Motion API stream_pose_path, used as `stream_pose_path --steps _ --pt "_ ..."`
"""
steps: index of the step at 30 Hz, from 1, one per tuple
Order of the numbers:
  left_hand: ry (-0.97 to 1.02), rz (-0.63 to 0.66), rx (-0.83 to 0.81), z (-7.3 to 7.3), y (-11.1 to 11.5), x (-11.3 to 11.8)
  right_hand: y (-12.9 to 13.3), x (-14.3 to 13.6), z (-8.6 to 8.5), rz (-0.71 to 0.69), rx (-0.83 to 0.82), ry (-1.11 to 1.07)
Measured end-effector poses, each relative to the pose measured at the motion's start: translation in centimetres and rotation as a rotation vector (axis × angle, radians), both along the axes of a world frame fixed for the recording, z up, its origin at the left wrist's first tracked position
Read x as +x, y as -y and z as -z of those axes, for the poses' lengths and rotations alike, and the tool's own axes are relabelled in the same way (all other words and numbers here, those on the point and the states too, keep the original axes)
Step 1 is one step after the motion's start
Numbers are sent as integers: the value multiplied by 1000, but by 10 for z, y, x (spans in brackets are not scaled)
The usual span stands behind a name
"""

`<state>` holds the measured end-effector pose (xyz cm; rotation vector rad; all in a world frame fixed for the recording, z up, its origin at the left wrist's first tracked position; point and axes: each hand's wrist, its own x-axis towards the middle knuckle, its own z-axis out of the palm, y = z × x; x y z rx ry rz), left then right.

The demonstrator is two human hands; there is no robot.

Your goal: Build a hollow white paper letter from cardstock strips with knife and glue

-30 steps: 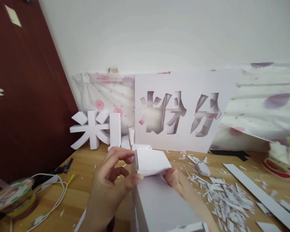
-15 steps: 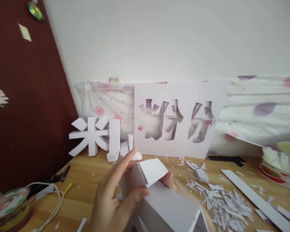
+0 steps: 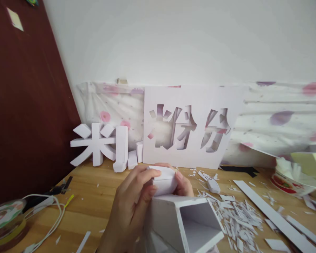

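- Fingers of the left hand (image 3: 133, 200) are bent and partly closed, thumb and forefinger apart with the white end part (image 3: 164, 187) between them; those of the right hand (image 3: 183, 184) grip its other side, thumb near the top edge; both hands touch it.
- Pale wall (image 3: 173, 42) fills the back; dark red door (image 3: 21, 105) slants at the left.
- Wooden counter (image 3: 94, 200) spans the lower view; floral sheet (image 3: 263, 95) covers the wall's lower part behind it.
- White panel (image 3: 200, 98) leans upright at the back, pierced by character-shaped cutouts.
- White hollow piece (image 3: 164, 221) lies lower middle, just below the end part, its open squarish end facing the camera and to the right; whether the two are joined is hard to tell.
- White block character (image 3: 96, 144) stands left of the panel.
- Long white strip (image 3: 274, 214) lies slanted at the right; red-and-white bowl (image 3: 284, 181) sits beyond it, holding pale pieces.
- Tape rolls (image 3: 10, 225) sit at the left edge; white cable (image 3: 61, 207) curves beside them.
- Small white scraps (image 3: 239, 214) lie heaped between the hollow piece and the strip.
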<state>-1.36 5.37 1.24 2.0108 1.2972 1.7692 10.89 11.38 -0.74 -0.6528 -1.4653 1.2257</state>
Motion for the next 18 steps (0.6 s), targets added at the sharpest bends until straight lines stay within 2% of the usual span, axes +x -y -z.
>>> stream_pose_path --steps 2,4,8,13,18 --pt "47 15 -21 0 -1 1 2 2 -1 -174 -204 -254" --pt "62 15 -17 1 -1 1 4 5 -2 -263 -318 -366" --pt "65 11 -4 6 0 1 9 9 -3 -309 -381 -412" --pt "229 -107 -72 14 4 4 19 11 -13 -365 -413 -456" --pt "243 -68 -71 13 7 0 20 18 -17 -488 -385 -420"
